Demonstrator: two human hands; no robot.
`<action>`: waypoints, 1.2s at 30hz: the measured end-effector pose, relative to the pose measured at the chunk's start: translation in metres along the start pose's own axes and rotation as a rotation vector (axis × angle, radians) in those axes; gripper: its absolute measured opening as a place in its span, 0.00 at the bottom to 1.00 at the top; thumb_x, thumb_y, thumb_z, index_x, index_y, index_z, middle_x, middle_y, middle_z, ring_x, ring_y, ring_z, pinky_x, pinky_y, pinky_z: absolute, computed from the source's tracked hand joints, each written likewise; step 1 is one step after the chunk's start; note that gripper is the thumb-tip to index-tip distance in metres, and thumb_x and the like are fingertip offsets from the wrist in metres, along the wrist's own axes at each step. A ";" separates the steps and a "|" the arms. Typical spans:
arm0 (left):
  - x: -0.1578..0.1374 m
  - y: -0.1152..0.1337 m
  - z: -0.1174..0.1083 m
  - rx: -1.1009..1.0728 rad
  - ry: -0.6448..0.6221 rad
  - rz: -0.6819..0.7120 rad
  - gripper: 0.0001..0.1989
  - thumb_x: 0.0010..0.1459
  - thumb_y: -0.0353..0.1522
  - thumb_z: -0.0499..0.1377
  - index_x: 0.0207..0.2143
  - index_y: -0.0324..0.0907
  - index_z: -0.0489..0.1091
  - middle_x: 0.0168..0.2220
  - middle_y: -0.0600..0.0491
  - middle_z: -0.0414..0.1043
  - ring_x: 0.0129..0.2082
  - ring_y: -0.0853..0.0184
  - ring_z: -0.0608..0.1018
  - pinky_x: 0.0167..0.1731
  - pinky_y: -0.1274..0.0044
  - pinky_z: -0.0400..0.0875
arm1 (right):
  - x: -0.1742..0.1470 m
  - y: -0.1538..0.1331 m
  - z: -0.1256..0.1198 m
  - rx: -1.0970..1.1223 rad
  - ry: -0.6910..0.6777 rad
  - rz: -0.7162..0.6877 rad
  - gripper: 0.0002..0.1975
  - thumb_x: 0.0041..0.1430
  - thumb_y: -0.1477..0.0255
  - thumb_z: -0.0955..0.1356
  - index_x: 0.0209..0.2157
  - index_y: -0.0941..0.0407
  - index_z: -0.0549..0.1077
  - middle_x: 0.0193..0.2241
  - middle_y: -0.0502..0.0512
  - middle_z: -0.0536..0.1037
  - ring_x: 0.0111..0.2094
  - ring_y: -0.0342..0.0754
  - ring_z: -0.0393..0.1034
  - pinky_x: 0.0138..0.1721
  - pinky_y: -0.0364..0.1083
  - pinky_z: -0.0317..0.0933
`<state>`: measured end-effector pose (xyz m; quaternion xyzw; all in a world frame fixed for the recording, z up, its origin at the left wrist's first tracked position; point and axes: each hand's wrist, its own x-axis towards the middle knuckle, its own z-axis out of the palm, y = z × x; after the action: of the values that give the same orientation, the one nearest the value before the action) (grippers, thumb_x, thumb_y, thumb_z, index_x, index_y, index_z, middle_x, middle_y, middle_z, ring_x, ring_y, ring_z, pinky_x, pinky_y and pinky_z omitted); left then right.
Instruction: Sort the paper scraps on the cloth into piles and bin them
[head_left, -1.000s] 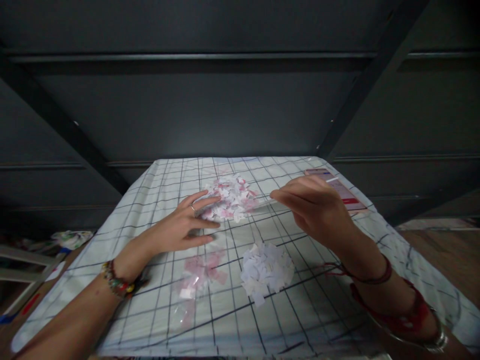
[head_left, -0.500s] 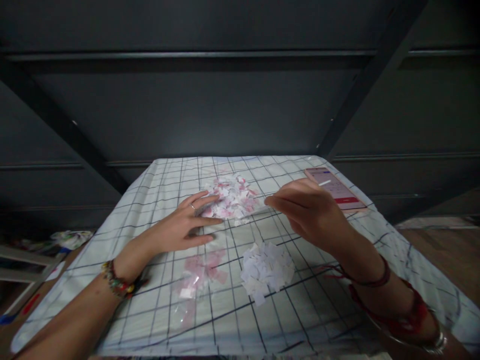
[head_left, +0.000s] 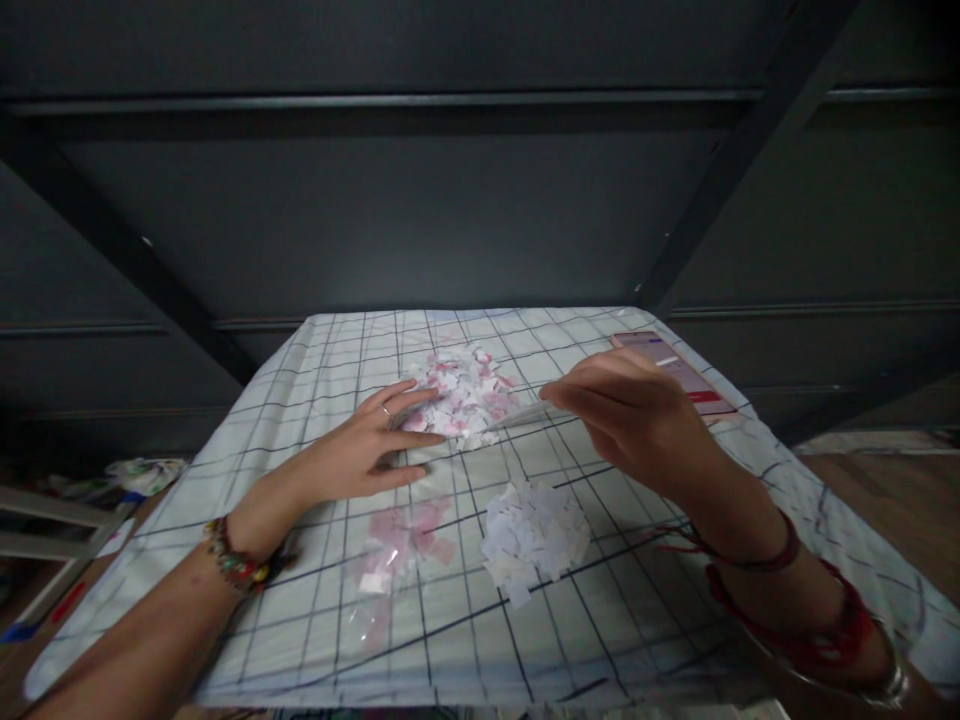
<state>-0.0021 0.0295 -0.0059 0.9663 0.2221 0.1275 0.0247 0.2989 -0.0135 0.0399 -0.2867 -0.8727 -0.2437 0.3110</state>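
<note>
My left hand (head_left: 382,440) lies with its fingers spread at the left edge of a mixed pile of white and pink paper scraps (head_left: 457,395). A ring is on one of its fingers. My right hand (head_left: 622,410) pinches a pair of slim, pale tweezers (head_left: 521,413), whose tips point left at the right side of that pile. Whether the tips hold a scrap is too blurred to tell. Nearer to me lies a heap of white paper scraps (head_left: 534,540). Left of it are pink scraps (head_left: 405,535), with shiny clear pieces among them.
A phone (head_left: 694,385) with its screen lit lies at the right edge of the table, partly behind my right hand. The table has a white checked cloth (head_left: 300,600). A dark panelled wall (head_left: 420,220) stands behind it. On the left is a pale frame (head_left: 60,545).
My right hand has shifted slightly to the right with the tweezers, which now show more clearly beside the mixed pile. My left hand has stayed almost still.
</note>
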 end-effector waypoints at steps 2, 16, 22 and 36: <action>0.000 0.000 0.000 -0.005 0.003 -0.004 0.18 0.60 0.39 0.56 0.52 0.49 0.66 0.64 0.50 0.45 0.63 0.56 0.50 0.61 0.58 0.45 | 0.001 -0.001 0.001 -0.009 -0.033 -0.012 0.14 0.57 0.85 0.58 0.33 0.57 0.70 0.25 0.50 0.74 0.27 0.43 0.64 0.28 0.45 0.56; 0.000 -0.001 0.001 -0.011 0.034 0.036 0.17 0.60 0.37 0.56 0.52 0.46 0.66 0.63 0.48 0.46 0.62 0.55 0.52 0.60 0.57 0.45 | 0.004 -0.009 0.003 0.070 0.021 -0.053 0.11 0.59 0.83 0.59 0.33 0.58 0.71 0.25 0.51 0.74 0.28 0.43 0.65 0.30 0.45 0.56; 0.000 -0.001 0.001 -0.017 0.045 0.048 0.17 0.60 0.36 0.56 0.51 0.46 0.66 0.64 0.48 0.46 0.62 0.55 0.53 0.60 0.58 0.45 | 0.006 -0.013 0.004 0.075 -0.005 -0.075 0.12 0.60 0.82 0.58 0.32 0.57 0.71 0.25 0.50 0.75 0.28 0.42 0.65 0.32 0.44 0.58; -0.002 -0.003 0.002 0.007 0.079 0.054 0.17 0.61 0.36 0.56 0.52 0.45 0.65 0.62 0.46 0.49 0.62 0.55 0.53 0.59 0.56 0.48 | 0.009 -0.020 0.003 0.065 0.060 -0.092 0.11 0.61 0.81 0.59 0.32 0.58 0.71 0.26 0.51 0.76 0.30 0.42 0.66 0.33 0.44 0.61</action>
<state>-0.0046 0.0313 -0.0086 0.9663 0.1969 0.1653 0.0092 0.2791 -0.0227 0.0389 -0.2284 -0.8828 -0.2378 0.3346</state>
